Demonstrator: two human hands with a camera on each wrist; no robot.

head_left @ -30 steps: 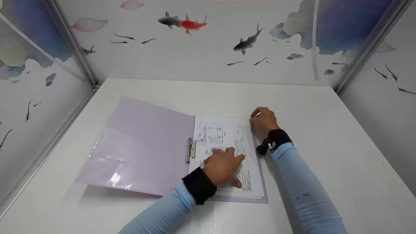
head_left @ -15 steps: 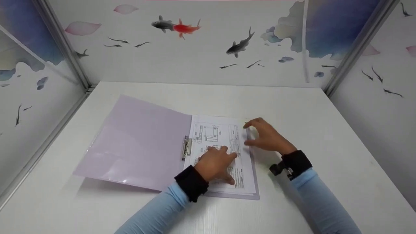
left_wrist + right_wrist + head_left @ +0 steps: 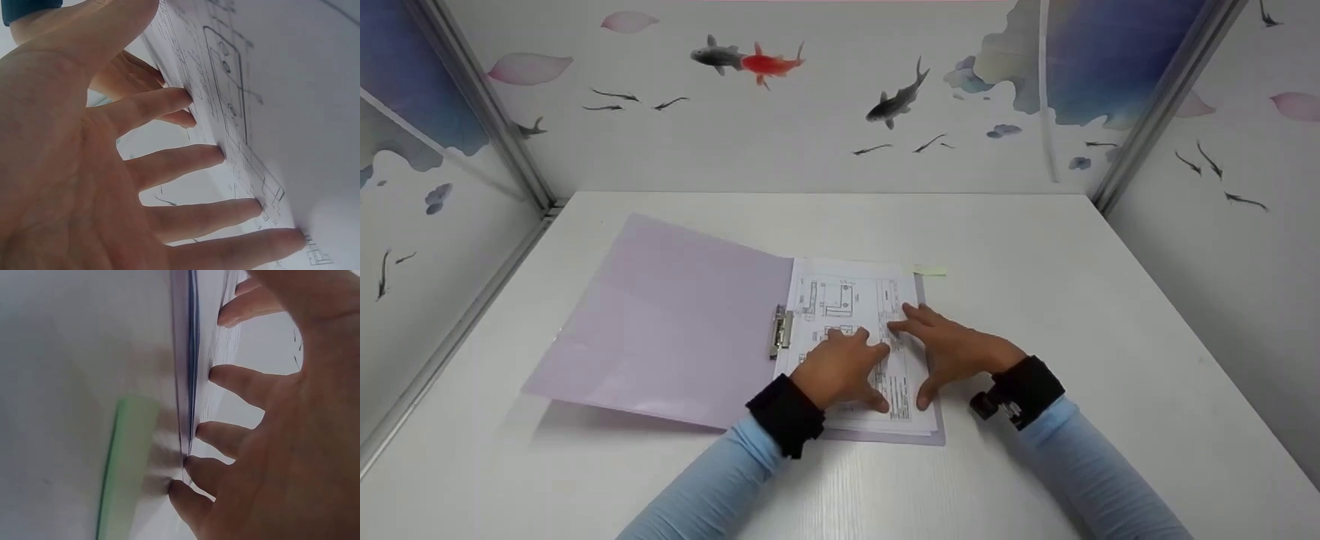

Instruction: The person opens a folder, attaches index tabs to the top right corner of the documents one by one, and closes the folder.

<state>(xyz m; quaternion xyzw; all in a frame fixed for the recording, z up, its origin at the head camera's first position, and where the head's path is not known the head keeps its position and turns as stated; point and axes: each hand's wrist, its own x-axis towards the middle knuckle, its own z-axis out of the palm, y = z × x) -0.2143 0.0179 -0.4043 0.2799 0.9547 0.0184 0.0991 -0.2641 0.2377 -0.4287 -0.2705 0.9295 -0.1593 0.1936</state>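
Note:
A lilac folder (image 3: pixel 682 322) lies spread on the white table (image 3: pixel 1035 247), a metal clip (image 3: pixel 781 331) at its spine. On its right side rests a stack of paper sheets (image 3: pixel 851 270); the top one carries technical drawings. My left hand (image 3: pixel 844 371) presses on the top sheet with fingers spread, and in the left wrist view the fingertips (image 3: pixel 247 208) touch the paper. Spread fingers of my right hand (image 3: pixel 956 349) rest at the sheets' right edge. A pale green sticky tab (image 3: pixel 930 271) projects from the stack's top right corner; the right wrist view shows the green tab (image 3: pixel 126 461) close up.
The folder's left cover stands slightly raised off the table along its near edge. White walls (image 3: pixel 802 142) printed with fish enclose the table at the back and sides, joined by metal corner posts (image 3: pixel 487 105).
My right hand has let go of the green tab at the top right corner and moved toward me down the sheets' right edge. My left hand stays on the paper. The head view has shifted slightly.

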